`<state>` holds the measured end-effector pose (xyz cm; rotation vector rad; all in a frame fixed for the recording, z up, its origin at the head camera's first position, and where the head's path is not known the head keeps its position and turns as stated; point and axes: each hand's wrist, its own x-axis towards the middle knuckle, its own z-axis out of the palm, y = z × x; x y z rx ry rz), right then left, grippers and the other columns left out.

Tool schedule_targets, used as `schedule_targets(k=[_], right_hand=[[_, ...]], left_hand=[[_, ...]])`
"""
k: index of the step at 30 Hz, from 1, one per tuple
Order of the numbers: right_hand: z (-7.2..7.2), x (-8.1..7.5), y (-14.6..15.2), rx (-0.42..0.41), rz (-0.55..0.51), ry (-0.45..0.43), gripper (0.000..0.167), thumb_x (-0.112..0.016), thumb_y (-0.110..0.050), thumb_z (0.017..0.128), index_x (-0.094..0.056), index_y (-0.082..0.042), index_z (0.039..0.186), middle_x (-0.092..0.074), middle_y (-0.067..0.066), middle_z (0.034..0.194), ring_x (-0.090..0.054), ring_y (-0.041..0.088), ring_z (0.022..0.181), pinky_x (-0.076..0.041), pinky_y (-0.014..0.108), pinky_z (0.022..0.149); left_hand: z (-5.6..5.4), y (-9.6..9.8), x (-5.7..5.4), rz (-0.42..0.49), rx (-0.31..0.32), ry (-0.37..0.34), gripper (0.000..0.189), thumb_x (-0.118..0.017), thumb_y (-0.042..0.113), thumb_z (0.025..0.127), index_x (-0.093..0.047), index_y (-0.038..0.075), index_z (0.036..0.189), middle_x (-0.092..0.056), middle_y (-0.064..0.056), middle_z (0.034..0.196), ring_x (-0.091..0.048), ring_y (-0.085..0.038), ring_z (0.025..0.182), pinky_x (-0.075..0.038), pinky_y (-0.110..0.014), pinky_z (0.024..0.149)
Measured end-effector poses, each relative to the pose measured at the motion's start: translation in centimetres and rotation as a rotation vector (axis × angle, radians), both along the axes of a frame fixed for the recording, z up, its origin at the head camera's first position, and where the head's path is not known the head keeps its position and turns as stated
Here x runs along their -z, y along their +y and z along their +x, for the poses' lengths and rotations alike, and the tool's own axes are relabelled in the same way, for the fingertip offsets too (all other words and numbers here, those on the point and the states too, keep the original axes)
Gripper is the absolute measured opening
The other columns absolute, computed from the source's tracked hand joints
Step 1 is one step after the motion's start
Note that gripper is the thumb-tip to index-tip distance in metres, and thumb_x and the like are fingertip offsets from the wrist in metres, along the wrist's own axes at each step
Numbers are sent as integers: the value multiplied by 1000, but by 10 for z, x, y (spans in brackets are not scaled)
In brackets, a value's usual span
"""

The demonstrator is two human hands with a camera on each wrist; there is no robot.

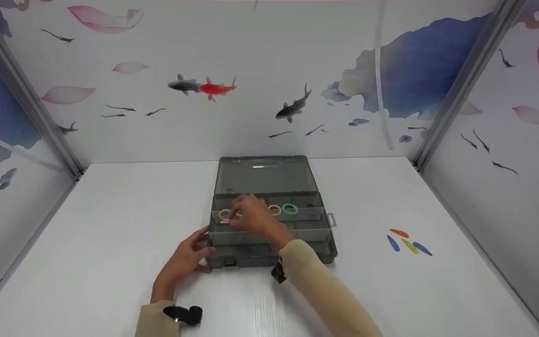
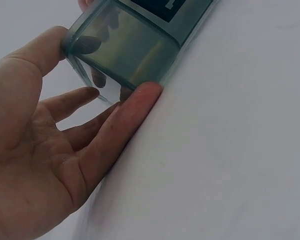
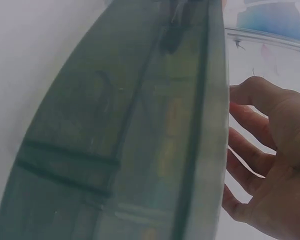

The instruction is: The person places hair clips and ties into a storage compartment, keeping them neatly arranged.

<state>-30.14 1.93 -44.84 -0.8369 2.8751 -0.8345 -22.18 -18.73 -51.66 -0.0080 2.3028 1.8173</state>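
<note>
A grey see-through compartment box (image 1: 272,261) lies on the table with its lid (image 1: 265,175) tipped back. My left hand (image 1: 185,255) holds the box's front left corner, thumb on the rim; the left wrist view shows several fingers against its side. Over the left compartments, my right hand (image 1: 253,216) pinches a small pinkish-white clip (image 1: 225,221) at the fingertips. A cream hair tie (image 1: 224,214) shows beside those fingers. Farther right in the tiered tray (image 1: 239,238) are a peach hair tie (image 1: 274,210) and a green hair tie (image 1: 289,208). The right wrist view catches my fingers behind a clear wall.
To the right on the white table (image 1: 110,243) lie an orange clip (image 1: 399,232), a yellow clip (image 1: 410,246) and two blue clips (image 1: 393,243). Printed panels with fish enclose the table at the back and both sides.
</note>
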Motion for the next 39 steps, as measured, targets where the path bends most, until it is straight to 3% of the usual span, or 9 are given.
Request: schedule_targets(k=[10,16,22,30,39], right_hand=[[-4,8,-6,38,0,-92,19,-76,-30,89,-81,-13,95,-67,2,128,-55,25,128,-30,63,119],[-6,10,-6,29,4,-127,13,-77,-25,88,-81,-14,93,-69,1,118,-57,24,121,-28,65,118],[-8,9,1,0,-14,-113,12,-77,-22,87,-81,-15,96,-69,2,120,-57,25,122,-24,71,117],[-4,1,14,-29,-88,-91,18,-77,-22,88,-79,-12,104,-67,5,126,-54,29,128,-28,67,116],[5,-11,35,-43,-120,-48,24,-79,-23,86,-76,-11,108,-64,7,135,-52,32,133,-24,69,118]], left_hand=[[-1,3,0,-2,6,5,69,-63,13,93,-35,15,157,-38,-22,158,-54,-40,130,-63,-43,74],[-2,6,-1,19,18,-6,71,-64,14,93,-34,15,157,-38,-21,158,-55,-37,129,-63,-43,75],[-3,6,-2,12,40,6,71,-64,14,93,-32,13,157,-40,-22,156,-56,-36,126,-63,-42,74],[-3,2,-4,8,53,14,71,-63,14,94,-31,13,158,-38,-23,156,-56,-35,127,-63,-42,75],[0,0,-1,2,-2,2,72,-65,16,93,-34,15,157,-42,-20,155,-57,-35,127,-63,-42,73]])
